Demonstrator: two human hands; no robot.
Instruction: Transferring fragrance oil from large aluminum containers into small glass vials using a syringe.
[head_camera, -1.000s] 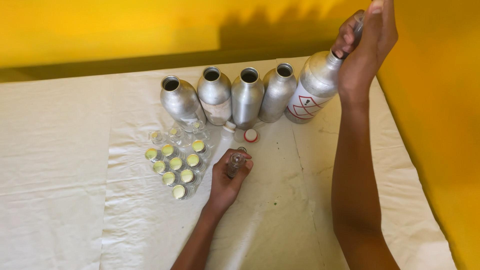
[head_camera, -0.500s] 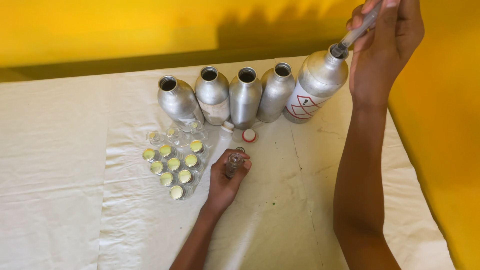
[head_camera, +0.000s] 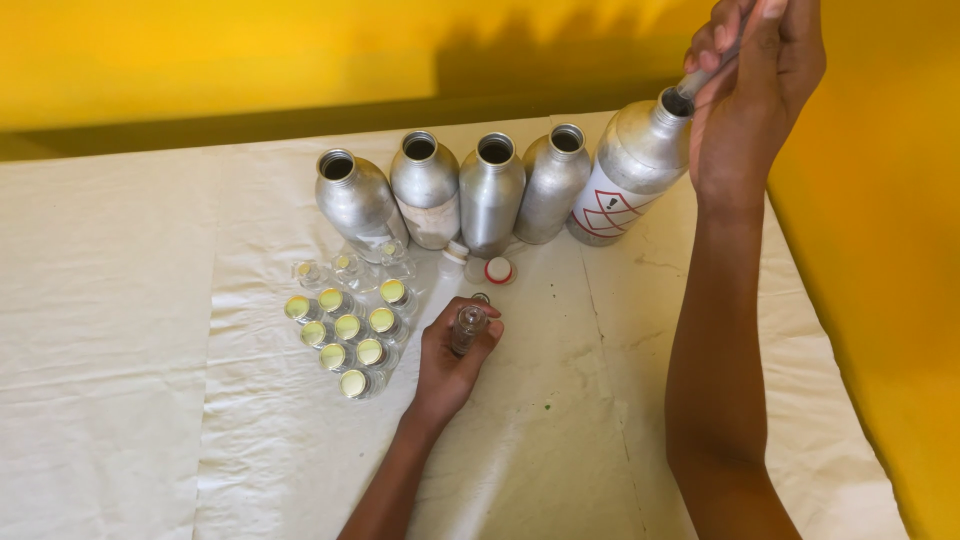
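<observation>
My left hand rests on the table, wrapped around a small clear glass vial that stands upright with its mouth open. My right hand is raised at the far right and grips a clear syringe. The syringe tip sits in the mouth of a tilted silver metal bottle with a red diamond label. Several small vials with yellow caps stand in a cluster just left of my left hand.
More open silver metal bottles stand in a row at the back of the white cloth-covered table. A red-and-white cap and some uncapped vials lie in front of them. A yellow wall closes the right side.
My right hand has shifted slightly above the tilted bottle, with the syringe staying at its mouth. My left hand and its vial have not moved.
</observation>
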